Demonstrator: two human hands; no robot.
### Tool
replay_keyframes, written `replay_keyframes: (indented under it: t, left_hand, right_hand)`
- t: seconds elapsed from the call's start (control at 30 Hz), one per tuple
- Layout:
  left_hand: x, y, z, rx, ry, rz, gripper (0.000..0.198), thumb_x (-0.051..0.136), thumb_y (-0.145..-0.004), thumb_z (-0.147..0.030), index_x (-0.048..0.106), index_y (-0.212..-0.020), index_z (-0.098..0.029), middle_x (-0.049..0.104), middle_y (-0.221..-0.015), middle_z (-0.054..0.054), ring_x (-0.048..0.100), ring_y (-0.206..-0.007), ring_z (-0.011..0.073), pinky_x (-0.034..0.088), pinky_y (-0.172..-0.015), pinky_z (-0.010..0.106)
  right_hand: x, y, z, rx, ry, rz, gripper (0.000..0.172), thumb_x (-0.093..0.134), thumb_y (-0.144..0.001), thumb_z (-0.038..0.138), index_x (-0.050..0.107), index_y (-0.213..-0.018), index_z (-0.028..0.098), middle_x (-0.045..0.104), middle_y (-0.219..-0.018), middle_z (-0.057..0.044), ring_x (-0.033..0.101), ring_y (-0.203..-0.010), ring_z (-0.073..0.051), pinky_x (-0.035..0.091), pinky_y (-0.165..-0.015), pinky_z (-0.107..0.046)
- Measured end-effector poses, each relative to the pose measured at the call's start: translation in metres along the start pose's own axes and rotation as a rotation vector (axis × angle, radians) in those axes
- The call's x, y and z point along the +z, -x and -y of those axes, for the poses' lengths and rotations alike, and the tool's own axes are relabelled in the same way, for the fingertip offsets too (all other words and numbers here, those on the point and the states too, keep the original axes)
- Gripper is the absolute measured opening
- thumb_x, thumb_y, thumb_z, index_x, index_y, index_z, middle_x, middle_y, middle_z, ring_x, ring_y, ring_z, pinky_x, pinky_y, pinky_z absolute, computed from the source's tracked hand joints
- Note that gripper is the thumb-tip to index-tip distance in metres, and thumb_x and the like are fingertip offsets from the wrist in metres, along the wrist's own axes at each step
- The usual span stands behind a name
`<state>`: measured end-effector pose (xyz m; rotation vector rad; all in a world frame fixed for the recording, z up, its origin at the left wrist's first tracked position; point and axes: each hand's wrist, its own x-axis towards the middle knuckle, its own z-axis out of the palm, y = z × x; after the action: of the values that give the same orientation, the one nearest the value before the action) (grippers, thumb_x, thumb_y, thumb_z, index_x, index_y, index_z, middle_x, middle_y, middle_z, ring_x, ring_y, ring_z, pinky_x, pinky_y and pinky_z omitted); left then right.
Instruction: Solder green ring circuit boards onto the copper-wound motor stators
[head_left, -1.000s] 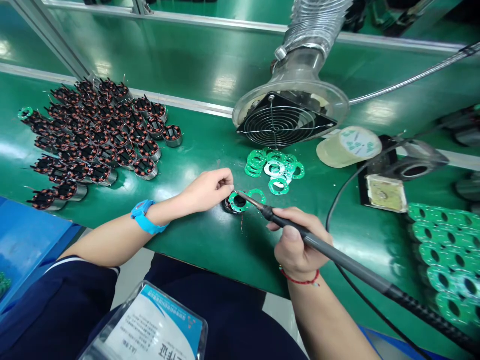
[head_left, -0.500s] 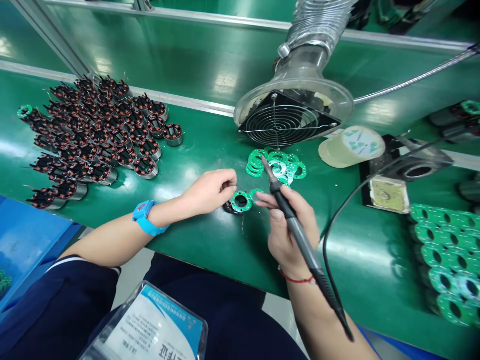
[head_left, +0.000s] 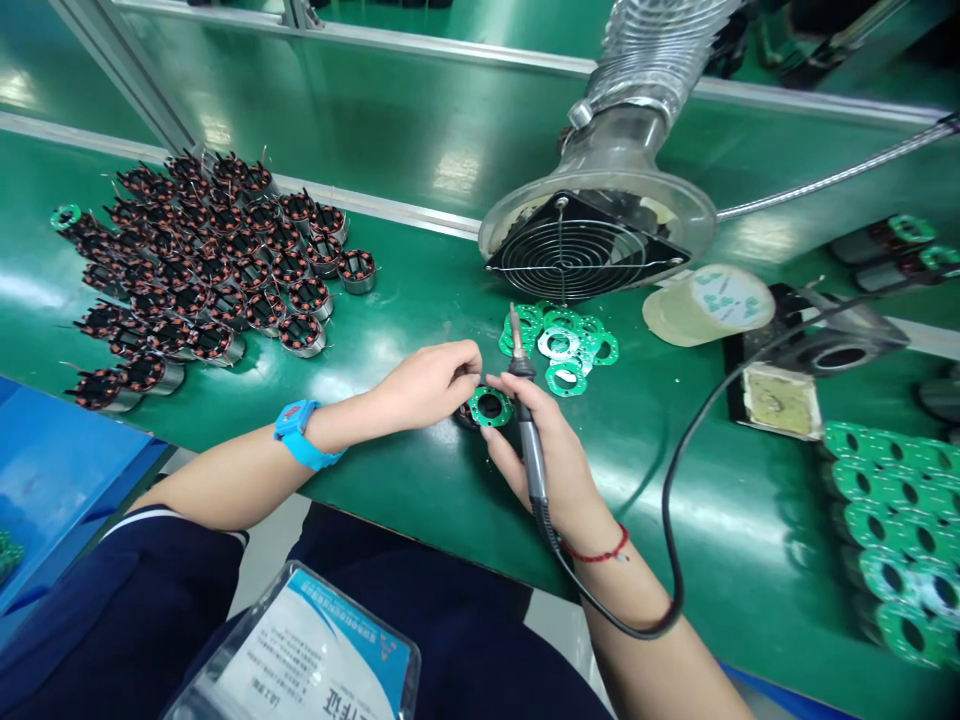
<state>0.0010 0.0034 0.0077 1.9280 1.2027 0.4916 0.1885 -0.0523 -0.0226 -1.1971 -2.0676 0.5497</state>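
A motor stator (head_left: 466,416) sits on the bench in front of me with a green ring-shaped circuit board (head_left: 480,419) on its top. At the stator's left side my left hand (head_left: 431,385) is closed, its curled fingertips against the edge; they hide part of it. My right hand (head_left: 559,460) holds a soldering iron (head_left: 532,455) against the palm, tip pointing away from me. Its thumb and index finger reach to the board's right edge. Just beyond lies a loose pile of green ring boards (head_left: 566,378).
Many copper-wound stators (head_left: 302,335) stand at the left. A fume extractor (head_left: 570,245) hangs over the back. To the right are a tape roll (head_left: 705,305), a soldering iron stand with sponge (head_left: 780,400), and rows of board-topped stators (head_left: 859,483). The iron's cable (head_left: 679,520) loops over my right forearm.
My right hand has moved left to the stator, and the soldering iron has swung more upright. Its cable now hangs in a lower loop. My left hand stays at the stator.
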Motion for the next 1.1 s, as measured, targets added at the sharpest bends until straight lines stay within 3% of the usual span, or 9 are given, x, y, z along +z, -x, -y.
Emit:
replay_keyframes:
  t: [0.1,0.2,0.43,0.53,0.63,0.8,0.9,1.03,1.1]
  left_hand:
    - [-0.013,0.003,0.003,-0.027,0.002,0.187,0.017,0.054,-0.087,-0.023,0.054,-0.103,-0.017,0.065,-0.089,0.002,0.058,-0.079,0.0151,0.042,-0.068,0.026]
    - [-0.020,0.005,0.003,0.020,-0.113,0.281,0.010,0.056,-0.084,-0.015,0.059,-0.093,-0.017,0.065,-0.087,0.002,0.057,-0.077,0.0149,0.039,-0.067,0.026]
    - [-0.004,0.003,0.001,-0.033,0.210,0.130,0.003,0.058,-0.084,-0.014,0.057,-0.081,-0.015,0.061,-0.074,-0.002,0.056,-0.070,0.0113,0.042,-0.066,0.023]
    - [0.002,0.002,0.004,-0.039,0.290,0.115,0.006,0.059,-0.084,-0.017,0.057,-0.079,-0.015,0.060,-0.072,-0.002,0.056,-0.070,0.0110,0.042,-0.065,0.022]
    - [0.003,0.002,0.005,-0.050,0.313,0.106,0.007,0.058,-0.084,-0.017,0.057,-0.077,-0.015,0.059,-0.072,-0.002,0.054,-0.068,0.0104,0.041,-0.064,0.022]
    - [0.002,-0.001,0.004,-0.122,0.381,0.118,0.008,0.054,-0.082,-0.013,0.056,-0.074,-0.015,0.054,-0.065,-0.005,0.050,-0.063,0.0091,0.039,-0.062,0.022]
    - [0.004,-0.001,0.003,-0.130,0.378,0.093,0.010,0.052,-0.080,-0.011,0.054,-0.072,-0.016,0.052,-0.064,-0.005,0.048,-0.062,0.0090,0.037,-0.060,0.022]
    - [0.004,-0.001,0.002,-0.108,0.317,0.056,0.011,0.050,-0.078,-0.010,0.051,-0.069,-0.017,0.050,-0.063,-0.006,0.046,-0.062,0.0092,0.035,-0.060,0.023]
    - [0.004,-0.001,0.001,-0.106,0.284,0.051,0.011,0.050,-0.077,-0.010,0.049,-0.069,-0.017,0.049,-0.062,-0.006,0.044,-0.061,0.0092,0.034,-0.059,0.024]
  right_hand:
    - [0.001,0.001,-0.006,0.025,0.029,-0.073,0.058,0.065,-0.087,0.032,0.040,-0.138,0.028,0.066,-0.119,-0.008,0.063,-0.110,-0.027,0.053,-0.093,-0.045]
    - [0.002,0.002,-0.009,0.015,0.056,-0.112,0.060,0.066,-0.086,0.034,0.039,-0.139,0.028,0.066,-0.117,-0.008,0.063,-0.107,-0.026,0.054,-0.091,-0.045]
    - [0.001,0.000,0.000,-0.085,0.180,-0.125,0.062,0.066,-0.086,0.038,0.039,-0.141,0.026,0.065,-0.120,-0.011,0.061,-0.104,-0.029,0.052,-0.088,-0.048]
    - [-0.001,-0.002,0.007,-0.188,0.194,-0.128,0.063,0.064,-0.087,0.031,0.035,-0.143,0.028,0.063,-0.127,-0.010,0.057,-0.113,-0.029,0.049,-0.093,-0.048]
    - [-0.002,-0.002,0.011,-0.234,0.262,-0.111,0.057,0.061,-0.088,0.023,0.039,-0.140,0.027,0.069,-0.117,-0.008,0.058,-0.113,-0.028,0.048,-0.091,-0.045]
    - [-0.005,-0.001,0.011,-0.219,0.290,-0.137,0.038,0.059,-0.088,0.016,0.053,-0.124,0.021,0.073,-0.103,-0.008,0.065,-0.097,-0.025,0.049,-0.087,-0.041]
    - [-0.007,0.001,0.011,-0.211,0.221,-0.177,0.038,0.057,-0.088,0.012,0.054,-0.125,0.021,0.075,-0.098,-0.006,0.068,-0.090,-0.021,0.049,-0.089,-0.038]
    - [-0.009,0.006,0.009,-0.113,0.062,-0.317,0.039,0.058,-0.090,0.019,0.054,-0.129,0.022,0.076,-0.092,-0.004,0.069,-0.092,-0.022,0.051,-0.086,-0.039]
    - [-0.010,0.010,0.007,-0.068,-0.056,-0.406,0.032,0.058,-0.090,0.024,0.058,-0.123,0.023,0.075,-0.084,-0.003,0.069,-0.081,-0.022,0.052,-0.077,-0.039]
